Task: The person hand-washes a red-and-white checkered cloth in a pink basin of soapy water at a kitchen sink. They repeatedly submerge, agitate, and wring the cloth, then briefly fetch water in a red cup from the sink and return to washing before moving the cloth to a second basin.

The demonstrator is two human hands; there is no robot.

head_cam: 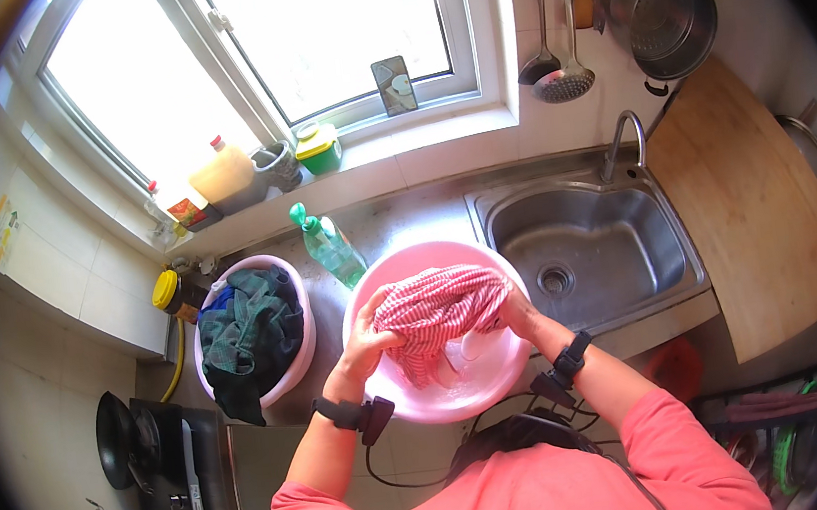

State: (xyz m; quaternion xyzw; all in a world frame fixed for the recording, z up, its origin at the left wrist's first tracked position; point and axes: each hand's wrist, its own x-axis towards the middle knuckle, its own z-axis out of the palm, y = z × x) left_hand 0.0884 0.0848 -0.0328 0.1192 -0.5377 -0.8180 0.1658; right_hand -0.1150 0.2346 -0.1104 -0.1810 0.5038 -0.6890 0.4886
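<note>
Between my two hands a red-and-white striped cloth garment [443, 303] is bunched up over a pink plastic basin [423, 255]. My left hand [370, 341] grips the garment's left end, thumb towards me. At the other end my right hand [517, 309] is closed on the fabric, its fingertips partly hidden. The lower folds hang down into the basin, where pale, wet-looking water [485, 375] shows. A green-capped clear plastic bottle [333, 248] stands just behind the basin's left side.
A second pink basin [308, 355] to the left holds dark clothes [252, 331]. On the right are a stainless steel sink [595, 258], its faucet [621, 143] and a wooden board [756, 218]. A gas stove [169, 459] with pans is at lower left. Bottles [221, 174] and a phone [394, 86] line the windowsill.
</note>
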